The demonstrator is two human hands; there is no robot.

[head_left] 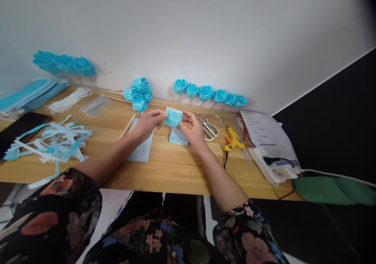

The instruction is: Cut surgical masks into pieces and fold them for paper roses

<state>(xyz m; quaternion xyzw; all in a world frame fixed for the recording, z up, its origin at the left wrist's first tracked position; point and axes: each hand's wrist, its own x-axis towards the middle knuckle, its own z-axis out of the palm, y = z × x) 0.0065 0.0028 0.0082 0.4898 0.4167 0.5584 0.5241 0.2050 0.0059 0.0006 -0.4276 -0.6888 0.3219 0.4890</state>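
Observation:
A small blue piece of face mask fabric (174,118) with a pale top edge is held up between both hands. My left hand (152,123) pinches its left side between thumb and fingers. On the other side, my right hand (192,129) grips the right edge. Just below it on the table lies a stack of cut blue pieces (178,137). A flat pale-blue sheet (141,150) rests partly under my left forearm. White-handled scissors (209,131) lie right of my right hand.
Blue fabric flowers on sticks (205,93) lean along the wall. A yellow glue gun (233,140) and a white power strip (272,170) sit at the right. Leftward are cut strips (58,138), a dark phone (20,131), white ear loops (69,99) and blue masks (35,93).

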